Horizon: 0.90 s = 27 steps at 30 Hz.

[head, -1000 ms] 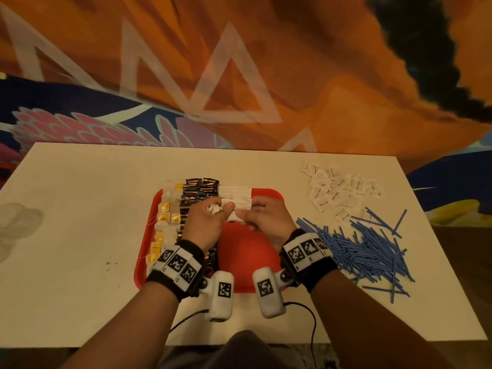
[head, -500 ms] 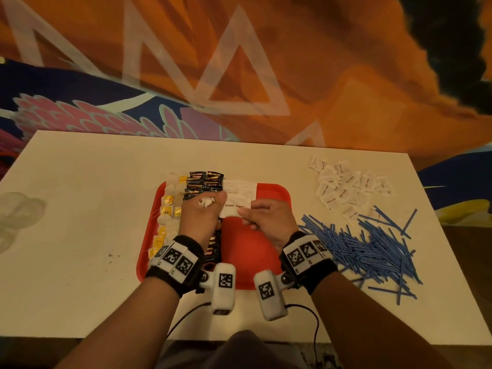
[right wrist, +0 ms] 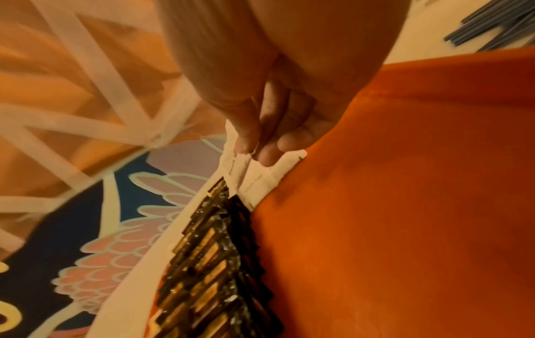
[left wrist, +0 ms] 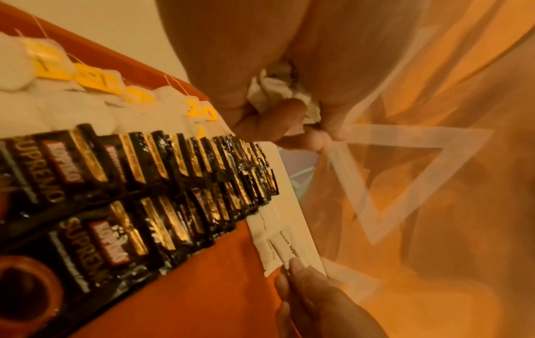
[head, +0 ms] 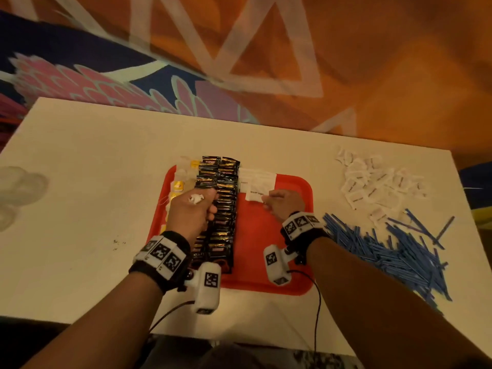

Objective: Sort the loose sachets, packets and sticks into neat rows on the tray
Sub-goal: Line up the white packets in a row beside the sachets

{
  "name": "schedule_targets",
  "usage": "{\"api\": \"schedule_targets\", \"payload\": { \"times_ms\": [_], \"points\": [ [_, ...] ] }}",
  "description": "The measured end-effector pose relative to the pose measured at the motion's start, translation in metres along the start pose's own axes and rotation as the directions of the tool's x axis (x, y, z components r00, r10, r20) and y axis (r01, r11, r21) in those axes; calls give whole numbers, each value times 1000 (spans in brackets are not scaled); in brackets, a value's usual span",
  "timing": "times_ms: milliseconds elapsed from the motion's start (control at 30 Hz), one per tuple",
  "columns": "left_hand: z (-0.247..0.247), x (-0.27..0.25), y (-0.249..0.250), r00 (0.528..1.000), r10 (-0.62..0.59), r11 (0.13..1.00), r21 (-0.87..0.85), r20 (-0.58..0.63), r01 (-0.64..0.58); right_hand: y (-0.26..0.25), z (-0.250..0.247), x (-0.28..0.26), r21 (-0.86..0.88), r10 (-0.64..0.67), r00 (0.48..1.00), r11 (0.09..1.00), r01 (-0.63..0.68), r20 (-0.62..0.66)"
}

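Nearest me, the red tray (head: 266, 283) sits on the white desk (head: 80, 209), with my two wrists over its front half. On the tray, two columns of black coffee sachets (head: 223, 209) run from the near edge to the far edge, overlapped like shingles; the print reads "SUPREMO" in the left wrist view. To their left, a row of white tea bags with yellow tags (left wrist: 87, 82) lies along the tray's left side.

My left hand (head: 190, 213) hovers over the coffee columns, fingers curled around a crumpled wad of white sachets (head: 196, 198).

My right hand (head: 286, 205) is a little further in, thumb and fingers pinching the near edge of a white brown sugar sachet (head: 255, 194) that lies flat on the tray. It is the nearest of a short row of white sachets (head: 259, 179) at the tray's far edge, just right of the coffee.

Off the tray to the right, a heap of blue sticks (head: 394, 251) sprawls on the desk, and beyond it lies a loose pile of white sachets (head: 375, 185).
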<state>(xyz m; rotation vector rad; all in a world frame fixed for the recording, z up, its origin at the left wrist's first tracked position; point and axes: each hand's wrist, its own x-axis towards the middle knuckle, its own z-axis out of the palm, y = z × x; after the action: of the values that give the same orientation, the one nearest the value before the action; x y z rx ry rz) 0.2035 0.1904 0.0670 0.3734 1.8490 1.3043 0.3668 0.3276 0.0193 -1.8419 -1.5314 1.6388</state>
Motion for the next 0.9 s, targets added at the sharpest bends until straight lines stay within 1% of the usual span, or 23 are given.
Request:
{"api": "schedule_targets", "payload": {
  "times_ms": [167,300,400,533,633,700,767,833,900],
  "points": [
    [-22,6,-9,1000,-27,1000,-16,-10,27,0,25,34,-140,52,999,989,-51,0],
    [-36,11,-13,999,-41,997,-71,-32,38,2,42,51,-192,59,998,979,-64,-33],
    [-41,13,-15,998,-44,996,-79,-42,41,5,47,58,-253,52,996,965,-68,-69],
    [-41,17,-18,997,-67,995,-77,-41,64,6,48,58,-346,1,990,937,-49,-138],
    [-39,18,-21,997,-64,997,-55,-39,62,9,49,55,-358,-86,980,934,17,-178],
    [-38,18,-22,996,-76,996,-53,-36,74,11,53,55,-384,-211,970,911,151,-119],
    [-38,17,-23,994,-101,993,-64,-28,99,9,59,55,-437,-334,942,853,287,-33],
    [-38,15,-24,993,-117,991,-66,-19,115,8,63,57,-480,-360,932,813,329,30],
    [-40,13,-25,993,-115,991,-68,-13,114,7,64,58,-490,-331,942,814,313,53]
  ]
}}
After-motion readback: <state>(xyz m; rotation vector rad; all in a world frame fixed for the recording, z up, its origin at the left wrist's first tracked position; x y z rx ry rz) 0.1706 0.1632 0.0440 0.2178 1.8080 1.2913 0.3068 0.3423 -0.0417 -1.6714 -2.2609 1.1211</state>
